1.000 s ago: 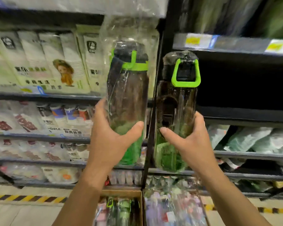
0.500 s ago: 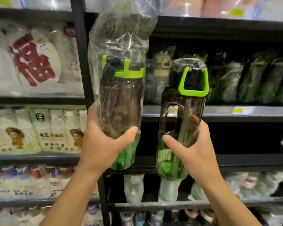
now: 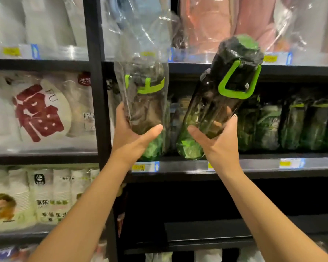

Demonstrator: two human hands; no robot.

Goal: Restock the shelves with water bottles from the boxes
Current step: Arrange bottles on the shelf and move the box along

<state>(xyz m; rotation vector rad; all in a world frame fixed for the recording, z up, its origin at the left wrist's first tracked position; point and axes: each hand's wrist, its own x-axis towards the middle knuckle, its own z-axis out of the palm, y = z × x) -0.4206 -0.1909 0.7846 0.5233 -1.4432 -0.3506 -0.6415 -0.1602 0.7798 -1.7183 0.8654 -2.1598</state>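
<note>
My left hand (image 3: 133, 138) grips the lower half of a dark water bottle (image 3: 146, 106) with a green band, wrapped in a loose clear plastic bag and held upright. Gripped low down by my right hand (image 3: 219, 142) is a second dark bottle (image 3: 216, 108) with a green loop handle, tilted to the right. Both bottle bottoms hang just above the front edge of a shelf (image 3: 254, 165) that carries price tags. A row of similar bagged dark bottles (image 3: 292, 125) stands on that shelf further right.
A black upright post (image 3: 98, 110) splits the shelving just left of my left hand. White packaged goods (image 3: 40, 112) fill the left bay. Pink and pale bagged items (image 3: 235, 25) sit on the shelf above. The shelf below (image 3: 197, 205) is dark.
Both hands have lifted the bottles up to the shelf with the green-banded bottles. The right bottle has tipped from upright to a rightward slant. The view has risen along the shelving.
</note>
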